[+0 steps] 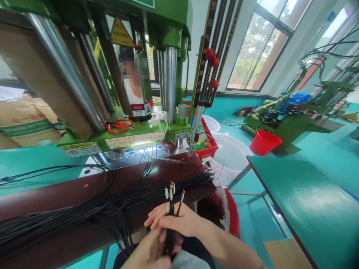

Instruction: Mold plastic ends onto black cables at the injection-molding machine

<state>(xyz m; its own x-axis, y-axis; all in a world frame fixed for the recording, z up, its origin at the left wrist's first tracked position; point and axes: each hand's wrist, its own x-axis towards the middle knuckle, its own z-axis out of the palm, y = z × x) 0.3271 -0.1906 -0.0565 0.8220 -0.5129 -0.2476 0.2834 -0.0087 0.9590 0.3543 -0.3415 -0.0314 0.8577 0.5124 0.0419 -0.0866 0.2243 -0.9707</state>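
And here are both hands together, low at the front edge of the brown workbench (36,239): the left hand (151,244) is curled closed round a bunch of black cables (170,239), and the right hand (186,223) wraps it from the other side, thumb across, fingers bent in. Up top, the silver connectors (171,193) poke above the grip, orange at the tips, one leaning out to the right! Just beyond, loose black cables (84,211) sprawl along the bench, and behind them stands the green press (179,130), red-handled scissors (120,126) lying on its ledge.
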